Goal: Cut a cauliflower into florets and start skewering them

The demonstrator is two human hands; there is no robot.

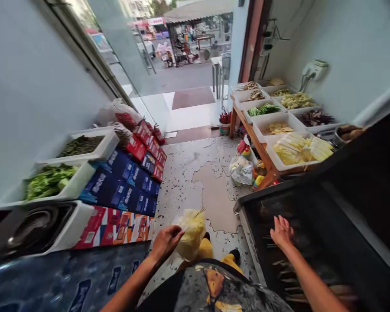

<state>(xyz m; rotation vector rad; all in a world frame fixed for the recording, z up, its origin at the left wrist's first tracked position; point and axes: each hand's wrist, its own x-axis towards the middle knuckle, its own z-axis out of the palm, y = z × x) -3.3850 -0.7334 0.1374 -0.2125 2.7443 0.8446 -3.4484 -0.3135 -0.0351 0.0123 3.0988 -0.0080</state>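
Observation:
My left hand pinches the rim of a thin yellowish plastic bag, which hangs above the floor in front of my legs. A few thin sticks poke out of the bag's top; what else it holds is hard to make out. On the right, my right hand reaches into a dark open cabinet with its fingers apart and nothing in them. Several skewers lie in the cabinet below that hand and forearm, blurred and in shadow.
To the right, a wooden table bears white trays of skewered food, such as a tray of pale cabbage. Stacked blue boxes, a box of greens and wrapped bottles stand left. Bags lie by the table. A doorway opens ahead.

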